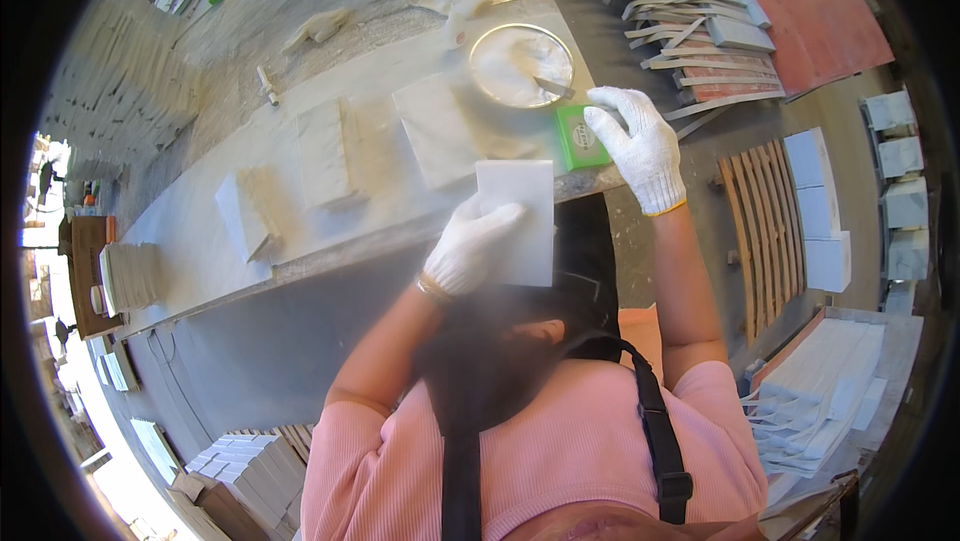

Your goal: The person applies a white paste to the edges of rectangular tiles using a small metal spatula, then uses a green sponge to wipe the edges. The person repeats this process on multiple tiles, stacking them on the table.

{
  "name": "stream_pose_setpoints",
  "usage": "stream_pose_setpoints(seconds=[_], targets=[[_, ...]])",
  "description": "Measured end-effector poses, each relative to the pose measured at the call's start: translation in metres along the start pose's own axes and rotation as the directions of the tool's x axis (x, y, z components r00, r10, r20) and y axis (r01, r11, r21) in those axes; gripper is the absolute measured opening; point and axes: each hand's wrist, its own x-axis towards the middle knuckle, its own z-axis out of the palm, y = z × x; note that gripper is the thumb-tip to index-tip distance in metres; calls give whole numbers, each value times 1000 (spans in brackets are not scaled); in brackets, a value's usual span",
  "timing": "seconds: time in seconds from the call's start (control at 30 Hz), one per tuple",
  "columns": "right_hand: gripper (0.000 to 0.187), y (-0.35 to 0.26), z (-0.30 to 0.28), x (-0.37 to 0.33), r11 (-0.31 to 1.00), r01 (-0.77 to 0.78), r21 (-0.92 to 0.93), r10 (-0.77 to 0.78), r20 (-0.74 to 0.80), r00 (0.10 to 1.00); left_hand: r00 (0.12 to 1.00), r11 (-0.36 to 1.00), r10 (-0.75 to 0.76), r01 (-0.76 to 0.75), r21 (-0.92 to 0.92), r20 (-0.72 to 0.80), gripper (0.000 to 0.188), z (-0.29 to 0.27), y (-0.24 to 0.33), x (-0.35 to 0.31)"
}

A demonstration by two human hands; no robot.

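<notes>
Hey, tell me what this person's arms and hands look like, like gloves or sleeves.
The left hand and right hand wear white knitted gloves. The right glove's cuff has a yellow edge; a thin pale band circles the left wrist. The forearms are bare below short, ribbed pink sleeves.

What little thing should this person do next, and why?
Probably close the right hand on the flat tool in the round dish. That hand looks empty, its thumb and forefinger parted close to the tool's outer end, while the left hand already holds a white slab. It might want the green box instead, also close by.
</notes>
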Motion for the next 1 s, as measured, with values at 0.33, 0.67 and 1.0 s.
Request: stream_pose_setpoints(seconds=[0.33, 0.67, 1.0], targets=[[31, -6, 13, 12, 983, 109, -148, -112, -16, 994, 999, 996, 0, -4, -93, -36, 51, 0, 6, -2], [32, -25, 7, 7, 948, -191, 254, 128, 245, 961, 998, 989, -30, 23, -147, -51, 47, 0, 13, -4], [39, -35, 24, -31, 788, -450, 420, 163, 562, 811, 999, 842, -11, 30, -539, 39, 64, -18, -3, 14]])
